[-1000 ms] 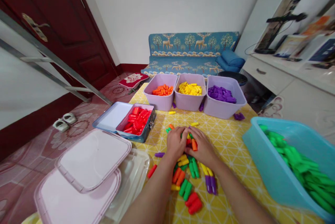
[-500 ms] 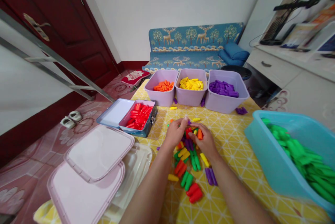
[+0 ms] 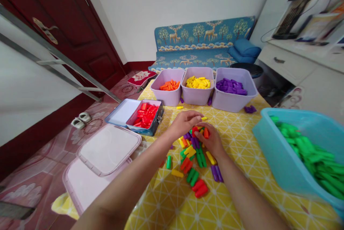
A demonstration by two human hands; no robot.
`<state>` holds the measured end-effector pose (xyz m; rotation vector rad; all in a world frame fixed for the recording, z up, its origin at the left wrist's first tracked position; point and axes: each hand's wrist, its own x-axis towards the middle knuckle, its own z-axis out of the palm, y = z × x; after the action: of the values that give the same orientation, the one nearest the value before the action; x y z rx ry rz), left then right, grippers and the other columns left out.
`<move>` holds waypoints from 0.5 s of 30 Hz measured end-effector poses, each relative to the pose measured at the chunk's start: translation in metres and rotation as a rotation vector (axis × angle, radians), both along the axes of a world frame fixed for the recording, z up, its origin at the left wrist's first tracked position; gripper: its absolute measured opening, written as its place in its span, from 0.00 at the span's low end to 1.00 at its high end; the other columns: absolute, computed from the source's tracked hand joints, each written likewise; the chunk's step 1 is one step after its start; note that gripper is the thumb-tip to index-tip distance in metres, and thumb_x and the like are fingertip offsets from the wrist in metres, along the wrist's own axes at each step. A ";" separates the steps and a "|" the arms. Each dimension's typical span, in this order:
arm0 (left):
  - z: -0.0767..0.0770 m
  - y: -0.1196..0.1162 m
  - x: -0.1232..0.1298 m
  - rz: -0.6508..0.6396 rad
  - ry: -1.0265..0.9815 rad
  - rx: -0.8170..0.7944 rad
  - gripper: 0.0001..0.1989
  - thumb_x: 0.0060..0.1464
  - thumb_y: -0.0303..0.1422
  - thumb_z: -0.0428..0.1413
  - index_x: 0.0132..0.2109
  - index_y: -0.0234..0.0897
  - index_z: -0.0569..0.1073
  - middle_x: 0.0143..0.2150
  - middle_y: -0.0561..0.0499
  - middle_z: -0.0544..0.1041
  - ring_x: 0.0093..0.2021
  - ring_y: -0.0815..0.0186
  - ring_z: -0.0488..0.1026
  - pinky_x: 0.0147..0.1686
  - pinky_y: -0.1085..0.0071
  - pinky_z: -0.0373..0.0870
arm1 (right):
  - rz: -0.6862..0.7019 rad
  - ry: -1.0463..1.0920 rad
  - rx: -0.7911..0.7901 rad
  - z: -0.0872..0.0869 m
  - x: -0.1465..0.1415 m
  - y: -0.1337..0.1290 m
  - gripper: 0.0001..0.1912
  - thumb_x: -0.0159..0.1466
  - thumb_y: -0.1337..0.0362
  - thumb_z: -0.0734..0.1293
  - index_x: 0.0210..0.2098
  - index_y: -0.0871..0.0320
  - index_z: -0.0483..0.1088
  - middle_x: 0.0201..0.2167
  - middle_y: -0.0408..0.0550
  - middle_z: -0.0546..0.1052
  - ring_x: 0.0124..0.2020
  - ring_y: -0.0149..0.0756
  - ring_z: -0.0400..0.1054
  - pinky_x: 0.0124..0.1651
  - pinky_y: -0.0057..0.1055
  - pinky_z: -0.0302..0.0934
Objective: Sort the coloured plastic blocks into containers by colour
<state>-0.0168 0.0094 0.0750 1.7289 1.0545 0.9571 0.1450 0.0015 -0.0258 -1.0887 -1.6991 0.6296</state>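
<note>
My left hand (image 3: 185,124) is over the back of a loose pile of coloured plastic pieces, its fingers loosely stretched to the right near a small yellow piece (image 3: 204,118). I see nothing held in it. At the pile's right side, my right hand (image 3: 212,139) has its fingers bent round a red piece (image 3: 194,131). An orange piece (image 3: 206,133) shows beside those fingers. In front lie green pieces (image 3: 200,158), a yellow pair (image 3: 190,151), purple pieces (image 3: 216,173) and a red pair (image 3: 200,188).
Three lilac bins hold orange (image 3: 170,85), yellow (image 3: 198,82) and purple (image 3: 231,87) pieces. A turquoise tub (image 3: 279,151) of green pieces is at right. An open tin (image 3: 154,124) of red pieces and pale lids (image 3: 110,149) are at left. A patterned sofa (image 3: 190,56) stands behind.
My left hand has moved away from the right hand's fingertips, up and over the pile, and the purple piece between them no longer shows. My right hand remains beside the red piece. The view has shifted slightly.
</note>
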 end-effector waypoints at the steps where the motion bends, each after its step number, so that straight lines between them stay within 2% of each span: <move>1: 0.003 -0.007 -0.006 -0.038 0.079 0.028 0.16 0.58 0.40 0.53 0.46 0.33 0.76 0.43 0.43 0.80 0.43 0.60 0.77 0.46 0.65 0.72 | 0.007 -0.007 0.007 0.001 0.000 0.000 0.15 0.58 0.55 0.70 0.42 0.53 0.73 0.45 0.50 0.77 0.48 0.44 0.70 0.55 0.45 0.61; 3: 0.006 -0.026 -0.020 -0.084 0.291 0.108 0.20 0.55 0.40 0.56 0.52 0.36 0.74 0.52 0.42 0.76 0.52 0.56 0.73 0.55 0.59 0.67 | 0.018 -0.017 0.013 0.004 0.000 0.000 0.14 0.58 0.56 0.70 0.42 0.53 0.74 0.45 0.50 0.77 0.49 0.44 0.70 0.55 0.44 0.61; 6: -0.004 -0.069 -0.040 -0.008 0.551 0.120 0.42 0.46 0.46 0.62 0.65 0.41 0.59 0.65 0.37 0.61 0.63 0.48 0.61 0.60 0.49 0.60 | 0.004 -0.032 0.010 0.008 0.000 -0.002 0.13 0.58 0.57 0.70 0.42 0.54 0.74 0.45 0.50 0.77 0.49 0.44 0.69 0.56 0.43 0.60; 8: -0.019 -0.105 -0.047 0.042 0.674 0.118 0.53 0.39 0.51 0.65 0.68 0.43 0.52 0.70 0.35 0.49 0.68 0.41 0.49 0.62 0.41 0.53 | -0.006 -0.033 0.005 0.010 -0.001 -0.004 0.13 0.58 0.58 0.70 0.42 0.54 0.74 0.45 0.50 0.77 0.49 0.44 0.69 0.56 0.43 0.60; 11: -0.050 -0.155 -0.043 0.037 0.759 0.085 0.62 0.32 0.55 0.66 0.70 0.48 0.44 0.72 0.36 0.35 0.70 0.34 0.34 0.59 0.32 0.48 | -0.007 -0.023 0.001 0.009 -0.001 -0.004 0.13 0.57 0.58 0.71 0.41 0.55 0.74 0.44 0.50 0.77 0.48 0.43 0.70 0.55 0.42 0.60; 13: -0.069 -0.178 -0.033 0.025 0.755 0.084 0.64 0.29 0.59 0.65 0.70 0.49 0.42 0.72 0.38 0.29 0.69 0.33 0.31 0.59 0.30 0.48 | -0.003 -0.015 0.006 0.008 -0.001 -0.004 0.14 0.57 0.59 0.71 0.42 0.55 0.74 0.44 0.50 0.77 0.49 0.43 0.70 0.56 0.42 0.60; 15: -0.083 -0.186 -0.021 0.087 0.755 0.091 0.62 0.32 0.57 0.65 0.70 0.50 0.43 0.72 0.41 0.28 0.70 0.35 0.31 0.60 0.31 0.47 | 0.000 -0.008 0.006 0.008 -0.001 -0.004 0.14 0.58 0.59 0.70 0.42 0.55 0.74 0.45 0.50 0.77 0.49 0.43 0.70 0.56 0.42 0.60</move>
<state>-0.0376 -0.1762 -0.0081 2.2003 1.5816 0.3854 0.1441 -0.0020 -0.0180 -1.0886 -1.7067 0.6201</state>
